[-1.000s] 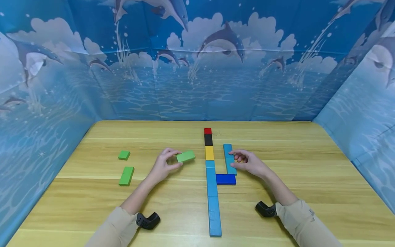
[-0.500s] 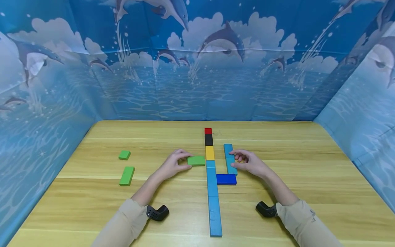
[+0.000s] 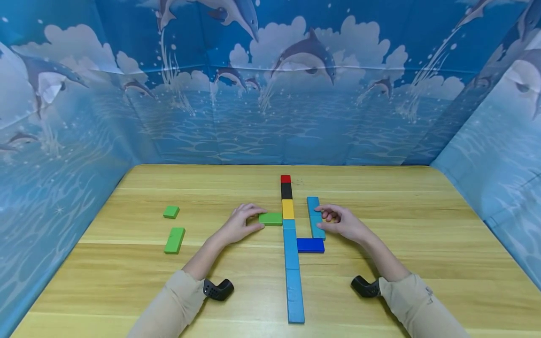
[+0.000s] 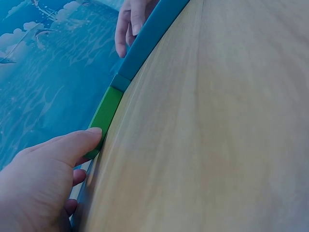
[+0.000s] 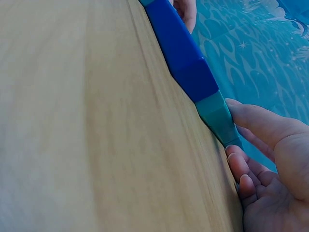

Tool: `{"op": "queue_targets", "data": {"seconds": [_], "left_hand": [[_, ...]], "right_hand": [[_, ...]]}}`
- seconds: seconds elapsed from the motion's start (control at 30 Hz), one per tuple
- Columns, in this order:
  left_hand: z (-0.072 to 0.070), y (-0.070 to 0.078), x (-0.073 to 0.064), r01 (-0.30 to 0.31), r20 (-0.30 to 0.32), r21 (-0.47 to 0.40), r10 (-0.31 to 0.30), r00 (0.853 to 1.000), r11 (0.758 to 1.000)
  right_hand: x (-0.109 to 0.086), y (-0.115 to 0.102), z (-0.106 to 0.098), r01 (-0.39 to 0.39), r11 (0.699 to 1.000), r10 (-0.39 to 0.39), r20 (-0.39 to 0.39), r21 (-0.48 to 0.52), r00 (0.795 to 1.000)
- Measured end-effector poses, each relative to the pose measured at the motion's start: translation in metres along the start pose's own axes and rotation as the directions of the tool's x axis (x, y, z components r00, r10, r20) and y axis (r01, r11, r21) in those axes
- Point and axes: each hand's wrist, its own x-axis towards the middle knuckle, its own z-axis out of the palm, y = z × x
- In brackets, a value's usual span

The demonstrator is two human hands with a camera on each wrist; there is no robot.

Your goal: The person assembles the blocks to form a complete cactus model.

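My left hand (image 3: 240,225) pinches a green rectangular block (image 3: 271,219) by its left end, thumb on the near side and index finger on the far side. The block lies crosswise, its right end against the column at a small light-blue block (image 3: 289,224). Thumb and index fingertips of my right hand (image 3: 343,224) touch the right edge of a strip of two light-blue blocks (image 3: 313,206), the other fingers loosely bent. A dark-blue block (image 3: 310,245) joins the strip's near end to the column. In the right wrist view, this dark-blue block (image 5: 186,58) stands out beside my fingers.
Along the column lie a red block (image 3: 285,179), a black block (image 3: 286,191), a yellow block (image 3: 288,209) and longer light-blue blocks (image 3: 294,295). Two loose green blocks, a small one (image 3: 171,212) and a longer one (image 3: 174,241), lie left. A dolphin-print curtain (image 3: 270,117) surrounds the table.
My left hand has brought the tilted green block rightward, laid it level against the column and pushed it slightly farther back. The right hand has stayed in place.
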Motion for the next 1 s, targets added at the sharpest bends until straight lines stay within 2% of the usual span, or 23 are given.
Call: {"op": "queue_targets", "data": {"seconds": [0.5, 0.63, 0.73, 0.83, 1.0], "left_hand": [[-0.001, 0.000, 0.002, 0.019, 0.009, 0.004, -0.019, 1.000, 1.000], [-0.005, 0.002, 0.002, 0.053, 0.018, -0.053, -0.052, 0.998, 0.997], [-0.015, 0.006, 0.001, 0.081, 0.011, -0.123, -0.080, 0.997, 0.989], [-0.031, 0.011, -0.004, 0.075, -0.012, -0.170, -0.078, 0.997, 0.983], [-0.064, 0.014, -0.020, 0.058, -0.046, -0.177, -0.067, 0.997, 0.982]], "right_hand": [[0.002, -0.001, 0.000, -0.004, 1.000, 0.004, 0.000, 0.005, 1.000], [0.002, -0.002, 0.000, -0.005, 1.000, 0.005, -0.001, 0.007, 1.000], [0.003, -0.003, 0.001, -0.003, 1.000, 0.003, -0.002, 0.003, 1.000], [0.004, -0.003, 0.001, -0.005, 1.000, 0.005, -0.005, 0.001, 1.000], [0.006, -0.003, 0.001, -0.013, 1.000, 0.013, -0.008, 0.005, 1.000]]}}
